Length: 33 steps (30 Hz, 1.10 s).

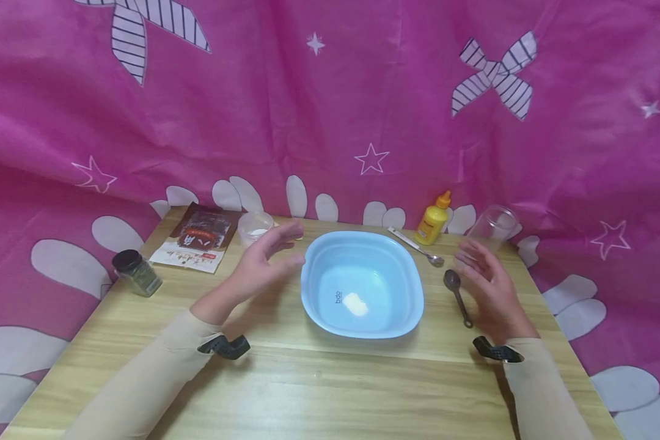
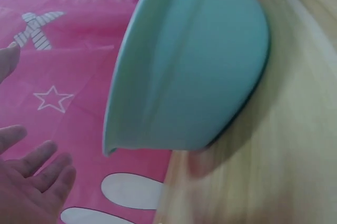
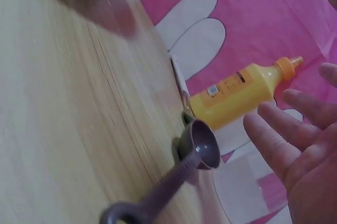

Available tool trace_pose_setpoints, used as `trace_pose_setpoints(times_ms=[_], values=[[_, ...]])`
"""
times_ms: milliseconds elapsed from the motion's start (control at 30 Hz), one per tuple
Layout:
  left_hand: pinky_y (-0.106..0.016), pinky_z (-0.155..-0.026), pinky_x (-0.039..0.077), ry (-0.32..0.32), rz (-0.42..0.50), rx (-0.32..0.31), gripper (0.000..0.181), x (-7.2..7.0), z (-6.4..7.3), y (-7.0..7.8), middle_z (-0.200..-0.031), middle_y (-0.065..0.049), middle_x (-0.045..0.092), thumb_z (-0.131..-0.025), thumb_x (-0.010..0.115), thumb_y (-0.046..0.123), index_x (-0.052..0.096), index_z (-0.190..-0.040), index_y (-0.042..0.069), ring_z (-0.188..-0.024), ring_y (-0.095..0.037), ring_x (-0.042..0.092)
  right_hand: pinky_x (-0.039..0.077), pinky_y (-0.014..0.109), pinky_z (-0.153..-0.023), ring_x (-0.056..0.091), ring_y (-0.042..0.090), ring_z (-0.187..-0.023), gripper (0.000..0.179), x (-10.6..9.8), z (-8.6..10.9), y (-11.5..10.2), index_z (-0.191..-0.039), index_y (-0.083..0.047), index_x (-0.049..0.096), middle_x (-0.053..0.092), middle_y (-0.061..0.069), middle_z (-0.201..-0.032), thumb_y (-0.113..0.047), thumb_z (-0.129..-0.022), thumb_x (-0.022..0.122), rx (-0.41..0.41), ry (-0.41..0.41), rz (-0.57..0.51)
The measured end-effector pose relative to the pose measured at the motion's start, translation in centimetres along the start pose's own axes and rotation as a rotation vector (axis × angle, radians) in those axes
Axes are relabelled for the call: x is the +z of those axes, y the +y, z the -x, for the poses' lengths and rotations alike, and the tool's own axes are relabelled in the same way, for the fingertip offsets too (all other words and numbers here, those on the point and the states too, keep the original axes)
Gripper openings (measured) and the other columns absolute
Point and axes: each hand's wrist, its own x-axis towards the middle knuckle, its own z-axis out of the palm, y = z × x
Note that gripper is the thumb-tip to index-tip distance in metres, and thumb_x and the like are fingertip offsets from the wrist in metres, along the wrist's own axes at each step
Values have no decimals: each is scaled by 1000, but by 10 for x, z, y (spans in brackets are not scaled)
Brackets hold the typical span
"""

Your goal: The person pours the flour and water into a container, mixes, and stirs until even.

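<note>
A light blue plastic basin stands mid-table with a small heap of pale powder on its bottom. To its left my left hand hovers with fingers spread, holding nothing; the left wrist view shows the basin's outer wall apart from the fingers. On the other side my right hand is raised, its fingers loosely extended and bare. Nearest to it are a dark measuring scoop, a clear plastic cup behind the fingertips, and a yellow squeeze bottle with an orange nozzle.
A metal spoon with a pale handle lies between basin and bottle. At the back left are a brown-and-white packet and a clear tub holding something white. A black-lidded jar lies tilted at the left edge. A pink curtain hangs behind.
</note>
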Motion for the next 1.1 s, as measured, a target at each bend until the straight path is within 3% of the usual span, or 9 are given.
trace_pose_setpoints(times_ms=[100,200,467,700,967,1100], values=[[-50,-126,47,-20,-33,-28,70,3,4,0,-161,-19,58,-99,84,10,53,-162,1,-149,-36,56,56,27,-113,47,26,-156,67,-7,0,1,-174,-17,36,42,12,-174,-19,-115,66,-27,2,1],[-54,-126,47,-44,-74,-28,71,7,7,-1,-160,-22,58,-99,85,11,53,-161,1,-148,-38,57,57,23,-110,47,27,-156,65,-13,1,2,-174,-18,36,40,18,-174,-19,-115,65,-35,14,-17],[-65,-124,47,-130,-122,-31,73,16,16,-11,-166,-13,54,-99,87,17,54,-162,5,-150,-36,53,62,30,-107,49,28,-153,63,-29,2,8,-173,-9,37,37,27,-173,-7,-115,61,-104,34,-111],[-65,-119,51,-152,-167,8,72,20,19,-13,-170,-18,43,-96,89,17,57,-159,0,-151,-38,50,64,32,-104,55,24,-148,62,-38,4,12,-171,-3,38,41,25,-170,-7,-114,62,-128,51,-159],[-66,-116,53,-214,-160,-75,72,19,22,-22,-166,-20,47,-99,88,20,55,-161,2,-140,-45,61,66,28,-95,67,14,-129,58,-45,6,11,-166,3,44,57,17,-156,-12,-114,66,-95,105,-148],[-65,-118,52,-234,-107,-105,73,19,22,-25,-165,-22,49,-101,85,20,51,-163,1,-138,-47,63,68,28,-88,74,13,-114,57,-52,1,13,-161,1,53,66,10,-147,-20,-112,71,-46,163,-111]])
